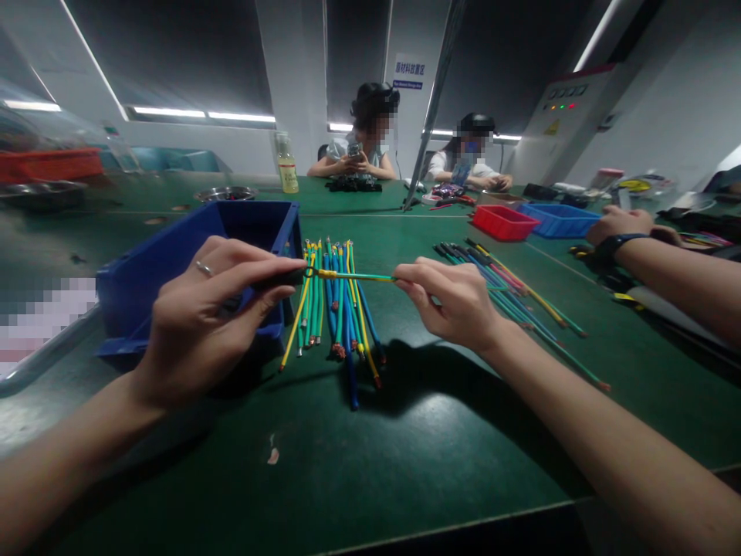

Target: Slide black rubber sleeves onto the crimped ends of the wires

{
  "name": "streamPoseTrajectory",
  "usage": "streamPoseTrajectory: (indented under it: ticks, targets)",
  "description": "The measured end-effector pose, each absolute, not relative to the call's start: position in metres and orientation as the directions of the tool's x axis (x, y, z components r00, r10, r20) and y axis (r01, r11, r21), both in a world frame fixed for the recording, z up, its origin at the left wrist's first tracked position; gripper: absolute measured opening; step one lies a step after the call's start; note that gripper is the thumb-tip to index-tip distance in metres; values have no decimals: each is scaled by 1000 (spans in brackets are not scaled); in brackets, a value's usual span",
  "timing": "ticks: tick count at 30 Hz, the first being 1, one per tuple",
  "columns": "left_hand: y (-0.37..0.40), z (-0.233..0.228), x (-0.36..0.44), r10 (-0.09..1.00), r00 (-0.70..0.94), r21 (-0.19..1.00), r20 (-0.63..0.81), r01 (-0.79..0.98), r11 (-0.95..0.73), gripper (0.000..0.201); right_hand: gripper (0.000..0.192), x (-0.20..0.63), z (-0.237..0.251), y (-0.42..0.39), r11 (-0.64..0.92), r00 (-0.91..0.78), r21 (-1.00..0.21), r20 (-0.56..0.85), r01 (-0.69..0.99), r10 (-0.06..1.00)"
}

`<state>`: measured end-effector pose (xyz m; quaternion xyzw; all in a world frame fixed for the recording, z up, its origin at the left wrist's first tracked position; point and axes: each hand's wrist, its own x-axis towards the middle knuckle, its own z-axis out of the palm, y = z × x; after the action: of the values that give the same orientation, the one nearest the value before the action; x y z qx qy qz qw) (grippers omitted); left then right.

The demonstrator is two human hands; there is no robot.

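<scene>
My left hand (202, 309) pinches a small black piece (292, 274) like a sleeve or cap, largely covered by thumb and fingers. From my closed right hand (443, 297) a thin green-and-yellow wire (362, 276) runs left, roughly level, with a yellow band near its left end. That end meets the black piece; whether it is inside cannot be made out. Below and behind lies a bundle of cut wires (350, 340) in green, blue and yellow, with bare copper at several near ends. To the right, more wires (521, 293) with black far ends lie spread out.
A blue bin (156, 251) stands beside my left hand. Farther back are a metal bowl (225, 194), a bottle (286, 164), a red tray (505, 222) and a blue tray (559, 219). Two people sit across the green table (428, 471); another person's arms (671, 255) reach in at right.
</scene>
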<state>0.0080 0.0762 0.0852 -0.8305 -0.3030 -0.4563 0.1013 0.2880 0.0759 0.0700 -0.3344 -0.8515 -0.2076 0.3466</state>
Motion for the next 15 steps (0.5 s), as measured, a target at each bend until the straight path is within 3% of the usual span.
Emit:
streamPoseTrajectory:
  ticks: [5,12,15]
  targets:
    - [77,85,8,401,412,80,818,609,-789,31,18,288,71,75,710,-554,140,733,690,394]
    - [79,80,5,372,591,-25,715,554,-832,37,20,279,70,71,723,-634,214,677,656,375]
    - [80,79,5,371,598,-43,711,563,-825,38,19,277,69,70,741,-652,221,668,634,359]
